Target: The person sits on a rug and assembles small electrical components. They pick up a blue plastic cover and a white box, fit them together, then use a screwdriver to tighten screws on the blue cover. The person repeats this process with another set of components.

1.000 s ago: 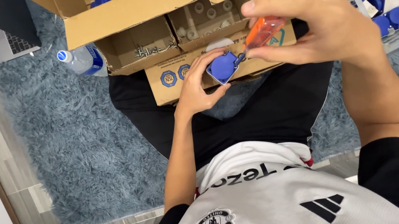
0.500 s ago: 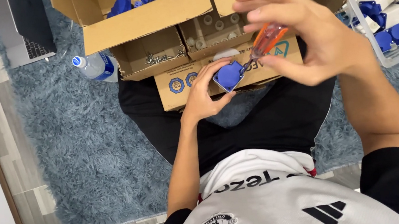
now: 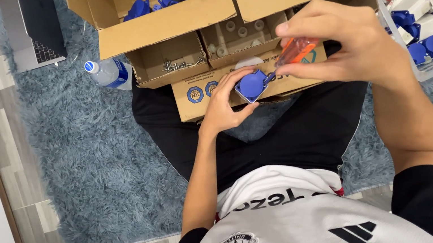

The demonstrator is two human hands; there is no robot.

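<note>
Left hand (image 3: 225, 106) stayed clamped on blue socket (image 3: 252, 84); right hand (image 3: 342, 45), gripping orange screwdriver (image 3: 293, 52), had tilted tip into it.

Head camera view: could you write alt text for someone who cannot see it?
Seen from above, a seated person's left hand holds a small blue plastic socket part while the right hand works an orange-handled screwdriver into it, before open cardboard boxes on a blue shaggy rug.

At the centre of the frame, the left hand (image 3: 226, 108) gripped a blue socket part (image 3: 252, 84) while the right hand (image 3: 339, 43) pressed an orange-handled screwdriver (image 3: 293, 52) against it. Cardboard boxes (image 3: 173, 25) filled the top, a water bottle (image 3: 108, 73) lay upper left on the blue rug (image 3: 92, 168).
</note>
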